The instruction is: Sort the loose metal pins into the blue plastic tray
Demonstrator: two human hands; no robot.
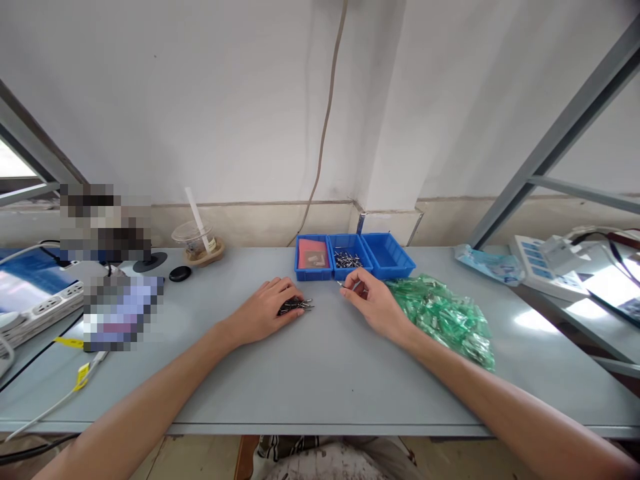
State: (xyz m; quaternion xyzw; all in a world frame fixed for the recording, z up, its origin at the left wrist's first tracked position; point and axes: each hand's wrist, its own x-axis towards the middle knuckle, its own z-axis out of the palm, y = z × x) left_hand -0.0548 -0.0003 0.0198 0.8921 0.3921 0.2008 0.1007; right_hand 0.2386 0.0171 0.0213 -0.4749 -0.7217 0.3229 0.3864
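My left hand (273, 305) is closed around a bunch of small metal pins (295, 306), dark and silver, with ends sticking out past the thumb. Between thumb and forefinger my right hand (367, 299) pinches one thin silvery pin (341, 284), just in front of the bins. The middle blue bin (345, 273) contains a heap of similar small metal pieces. In the left blue bin (313, 275) lies a reddish sheet (311, 248) with a small clear packet on it. The right blue bin (395, 272) shows its bare inside.
Crumpled green plastic bags (445, 317) lie beside my right forearm. A plastic cup with a straw (197, 233) stands back left, near a round black lid (180, 273). Power strips (57, 300) and cables crowd the left, and another power strip (545, 267) sits at right. Shelf posts flank the grey table (310, 380).
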